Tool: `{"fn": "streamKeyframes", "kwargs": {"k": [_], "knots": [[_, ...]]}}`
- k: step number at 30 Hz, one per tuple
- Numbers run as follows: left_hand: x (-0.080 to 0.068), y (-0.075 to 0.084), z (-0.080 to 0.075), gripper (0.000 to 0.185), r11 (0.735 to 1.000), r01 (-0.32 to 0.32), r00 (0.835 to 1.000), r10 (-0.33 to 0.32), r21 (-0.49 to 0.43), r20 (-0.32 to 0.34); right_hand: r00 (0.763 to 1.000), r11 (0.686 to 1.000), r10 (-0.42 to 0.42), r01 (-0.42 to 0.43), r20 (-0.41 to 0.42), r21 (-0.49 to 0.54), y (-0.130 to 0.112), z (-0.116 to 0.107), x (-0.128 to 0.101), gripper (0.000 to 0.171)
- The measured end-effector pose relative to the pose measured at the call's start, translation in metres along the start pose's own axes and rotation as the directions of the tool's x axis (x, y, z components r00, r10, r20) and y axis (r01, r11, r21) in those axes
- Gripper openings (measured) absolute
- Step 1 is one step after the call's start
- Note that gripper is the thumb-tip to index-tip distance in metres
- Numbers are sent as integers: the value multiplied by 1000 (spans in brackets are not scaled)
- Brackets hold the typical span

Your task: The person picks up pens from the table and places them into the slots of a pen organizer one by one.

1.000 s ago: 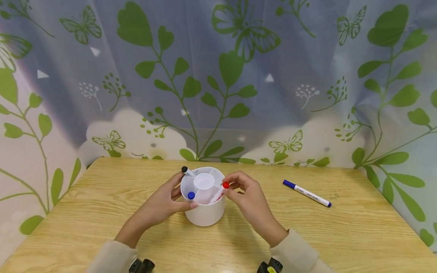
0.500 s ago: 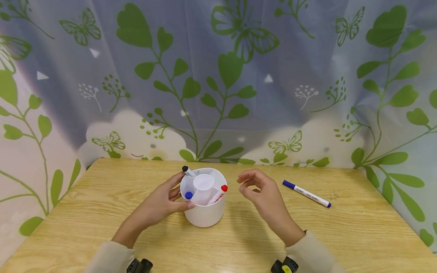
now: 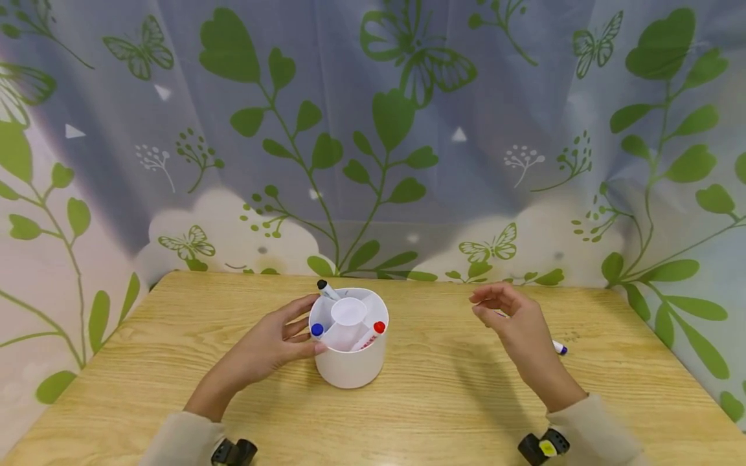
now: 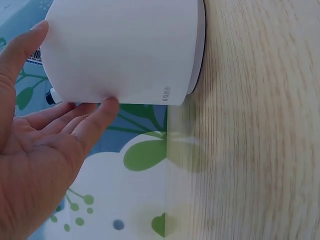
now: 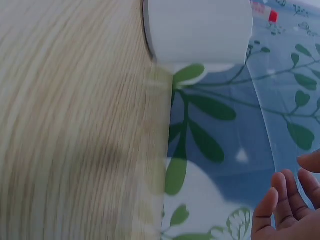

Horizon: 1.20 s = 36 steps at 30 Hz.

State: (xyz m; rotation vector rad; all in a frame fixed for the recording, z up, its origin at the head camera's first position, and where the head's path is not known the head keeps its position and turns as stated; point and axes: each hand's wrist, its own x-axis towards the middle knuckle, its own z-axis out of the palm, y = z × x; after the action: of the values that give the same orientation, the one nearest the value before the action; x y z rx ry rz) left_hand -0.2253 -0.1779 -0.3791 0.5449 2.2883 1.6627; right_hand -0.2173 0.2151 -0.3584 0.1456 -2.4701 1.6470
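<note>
A white round pen holder [image 3: 348,366] stands on the wooden table [image 3: 443,401]. Three markers stick out of it: a black-capped one [image 3: 322,285], a blue-capped one [image 3: 317,330] and a red-capped one [image 3: 373,332]. My left hand [image 3: 283,338] rests against the holder's left wall, thumb at the front and straight fingers along the side. The left wrist view shows the same hand [image 4: 40,150] touching the holder [image 4: 120,50]. My right hand [image 3: 506,312] hovers empty, fingers loosely curled, over a blue marker [image 3: 559,348] lying on the table; it hides most of that marker.
A leaf-and-butterfly curtain [image 3: 373,129] closes off the back and both sides of the table. The right wrist view shows the holder [image 5: 200,30] far from my right fingers [image 5: 285,210], with bare wood [image 5: 75,125] between.
My right hand let go of the red-capped marker, which now sits in the holder, and moved right to above the blue marker. My left hand stayed at the holder.
</note>
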Motion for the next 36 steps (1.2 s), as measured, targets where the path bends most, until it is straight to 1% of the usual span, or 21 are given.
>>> {"fn": "streamKeyframes", "kwargs": {"k": [4, 6, 10, 13, 16, 18, 21, 24, 27, 36], "knots": [[1, -1, 2, 98, 1000, 9, 1000, -9, -3, 6, 1000, 1000, -1, 1, -20, -30, 12, -22, 3, 27], [2, -1, 5, 101, 1000, 12, 1000, -12, -9, 6, 1000, 1000, 6, -6, -27, -28, 18, -33, 4, 28], [6, -3, 14, 106, 998, -1, 1000, 1, -56, -7, 998, 998, 56, -56, -12, -26, 32, -54, 6, 30], [8, -4, 20, 109, 998, -4, 999, 2, -70, -35, 994, 991, 108, -107, 8, -80, 43, -66, 8, 35], [10, -4, 24, 112, 999, 6, 997, -10, -54, -73, 989, 979, 146, -142, 15, -147, 53, -76, 10, 39], [10, -4, 27, 113, 999, 14, 996, -18, -48, -91, 986, 973, 167, -161, 24, -167, 60, -81, 11, 39], [11, -5, 31, 115, 999, 20, 994, -24, -43, -111, 981, 969, 189, -178, 48, -168, 68, -88, 11, 40], [12, -7, 33, 117, 999, 31, 992, -35, -39, -123, 977, 969, 201, -188, 70, -160, 76, -95, 11, 40], [13, -9, 35, 116, 999, 43, 990, -47, -32, -130, 974, 965, 213, -198, 74, -172, 81, -99, 12, 41], [13, -6, 33, 111, 999, 38, 991, -41, -30, -129, 965, 934, 252, -224, 67, -280, 91, -108, 17, 44]]}}
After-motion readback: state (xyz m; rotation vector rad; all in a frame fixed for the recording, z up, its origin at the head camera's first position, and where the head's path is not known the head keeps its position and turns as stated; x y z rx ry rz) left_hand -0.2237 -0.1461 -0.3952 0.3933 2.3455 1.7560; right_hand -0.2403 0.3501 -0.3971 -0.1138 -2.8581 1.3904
